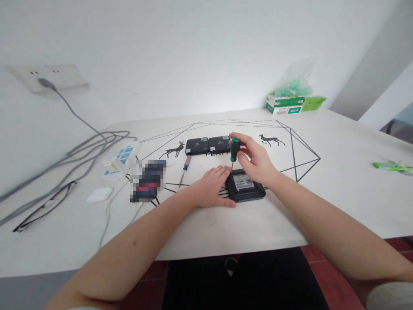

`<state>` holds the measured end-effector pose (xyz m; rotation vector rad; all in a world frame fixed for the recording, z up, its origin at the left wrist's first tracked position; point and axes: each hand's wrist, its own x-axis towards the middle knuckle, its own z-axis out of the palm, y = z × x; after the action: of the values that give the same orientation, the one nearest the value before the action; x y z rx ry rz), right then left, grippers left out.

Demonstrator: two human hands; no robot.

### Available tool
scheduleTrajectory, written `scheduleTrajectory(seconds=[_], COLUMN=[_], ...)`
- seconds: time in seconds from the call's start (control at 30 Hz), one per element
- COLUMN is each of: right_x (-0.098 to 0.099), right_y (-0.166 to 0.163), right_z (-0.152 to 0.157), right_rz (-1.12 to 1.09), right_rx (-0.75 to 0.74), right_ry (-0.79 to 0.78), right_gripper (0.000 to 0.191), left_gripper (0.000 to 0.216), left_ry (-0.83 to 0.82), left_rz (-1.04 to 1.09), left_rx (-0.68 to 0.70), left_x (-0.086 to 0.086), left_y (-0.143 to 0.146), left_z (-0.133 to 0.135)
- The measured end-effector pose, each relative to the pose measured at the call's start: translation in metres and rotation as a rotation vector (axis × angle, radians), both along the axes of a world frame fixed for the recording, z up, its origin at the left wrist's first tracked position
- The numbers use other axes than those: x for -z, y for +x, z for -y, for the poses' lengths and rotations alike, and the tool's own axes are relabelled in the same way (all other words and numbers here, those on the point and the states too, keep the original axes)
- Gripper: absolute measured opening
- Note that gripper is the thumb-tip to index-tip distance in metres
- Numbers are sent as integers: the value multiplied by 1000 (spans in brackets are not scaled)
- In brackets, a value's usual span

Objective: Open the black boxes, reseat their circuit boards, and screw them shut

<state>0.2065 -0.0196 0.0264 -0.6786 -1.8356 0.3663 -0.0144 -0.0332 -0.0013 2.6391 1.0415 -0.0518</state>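
Observation:
My right hand [254, 157] is closed round the green and black handle of a screwdriver [235, 148], held upright. Its thin shaft points down at the upper left corner of a flat black electronic box [248, 197], which lies with a white label facing up. Against the left side of this box rests my left hand [214, 188], fingers stretched out toward the screwdriver's tip and thumb apart at the lower corner. Behind my hands, two similar black boxes [197, 146] lie side by side. A second screwdriver [186, 167] with a pinkish, blue-ended handle lies left of my left hand.
On the left are a blurred-out phone-like object [149, 181], a white case [100, 194], glasses [45, 207], a clear box with blue pieces [121, 160] and grey cables [87, 148]. Green-white cartons [285, 105] stand at the back right. A green packet [392, 166] lies far right.

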Motion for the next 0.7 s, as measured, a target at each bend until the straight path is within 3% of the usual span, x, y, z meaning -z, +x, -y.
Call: scheduleTrajectory(seconds=[0.23, 0.53, 0.7], right_x=[-5, 0, -3], right_y=[0, -1, -1], right_z=[-1, 0, -1], right_rz=[-20, -37, -29], right_rx=[157, 18, 117], right_ry=[108, -3, 160], right_gripper=[41, 52, 47], left_gripper=[134, 135, 132], left_ry=[18, -2, 27], left_rz=[-4, -7, -4], left_rx=[-2, -11, 7], left_x=[0, -3, -2], left_y=[-1, 1, 0], left_z=[0, 1, 1])
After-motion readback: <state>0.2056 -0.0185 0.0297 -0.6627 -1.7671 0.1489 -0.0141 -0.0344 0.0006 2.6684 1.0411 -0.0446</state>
